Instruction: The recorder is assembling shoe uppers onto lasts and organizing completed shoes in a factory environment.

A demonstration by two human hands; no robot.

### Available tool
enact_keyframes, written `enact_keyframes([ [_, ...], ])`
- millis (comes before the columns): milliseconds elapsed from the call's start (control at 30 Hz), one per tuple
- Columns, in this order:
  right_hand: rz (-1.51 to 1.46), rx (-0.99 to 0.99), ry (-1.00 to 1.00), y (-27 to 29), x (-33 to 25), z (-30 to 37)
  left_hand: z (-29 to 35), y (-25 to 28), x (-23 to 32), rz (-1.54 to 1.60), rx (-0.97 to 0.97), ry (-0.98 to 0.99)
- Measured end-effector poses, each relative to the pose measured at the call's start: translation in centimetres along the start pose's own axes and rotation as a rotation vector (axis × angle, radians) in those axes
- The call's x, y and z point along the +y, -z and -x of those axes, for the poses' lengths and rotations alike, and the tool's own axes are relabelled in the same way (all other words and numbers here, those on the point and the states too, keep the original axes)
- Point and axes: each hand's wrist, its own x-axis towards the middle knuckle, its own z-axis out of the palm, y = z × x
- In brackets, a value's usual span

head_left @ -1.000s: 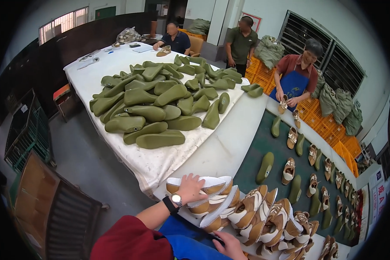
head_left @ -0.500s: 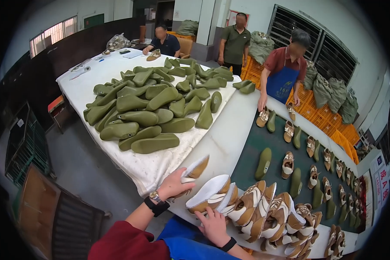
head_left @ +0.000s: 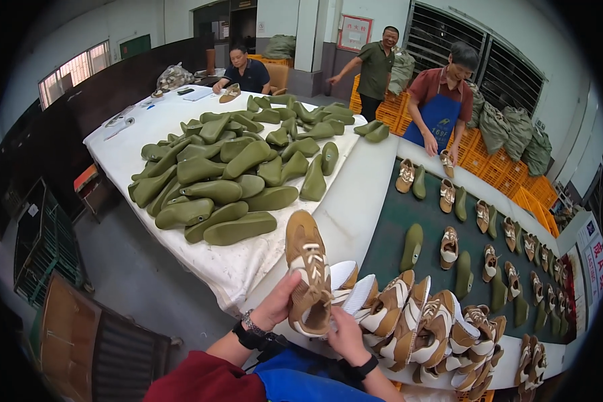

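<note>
A brown-and-white shoe upper (head_left: 307, 258) is held up in front of me, toe pointing away and laced front facing up. My left hand (head_left: 275, 305) is closed round its left side. At its heel opening, my right hand (head_left: 347, 335) pinches the edge; some of its fingertips are hidden behind the upper. Just right of it, a packed row of similar shoe uppers (head_left: 432, 321) lies along the near table edge, some showing white soles. Beyond my left hand, a heap of olive-green shoe lasts (head_left: 248, 157) covers the white cloth.
Right of the cloth-covered table (head_left: 238, 258) runs a green conveyor belt (head_left: 390, 258) carrying rows of shoes and lasts. Across it stands a co-worker in a blue apron (head_left: 442, 124), hands at a shoe. Another person stands behind, and one sits at the far end. A dark cart (head_left: 90, 335) stands lower left.
The upper in my left hand has turned to face up, and my right hand has left the row for its heel. The standing person has stretched out an arm; the aproned co-worker's hands have shifted.
</note>
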Motion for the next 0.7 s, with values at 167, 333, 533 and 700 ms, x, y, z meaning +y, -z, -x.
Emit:
enact_keyframes([
  [167, -0.483, 0.265, -0.160, 4.9, -3.0, -0.1, 0.7, -3.2, -3.0, -0.448, 0.019, -0.106],
  [333, -0.290, 0.150, -0.025, 7.5, -4.0, 0.2, 0.0, -4.7, -4.6, -0.438, 0.019, -0.123],
  [533, 0.111, 0.391, 0.114, 7.5, -4.3, 0.5, -0.5, -5.9, -5.8, -0.286, -0.101, -0.026],
  [700, 0.136, 0.429, 0.113, 7.6, -3.3, 1.1, -1.0, -7.0, -6.7, -0.435, -0.044, -0.089],
])
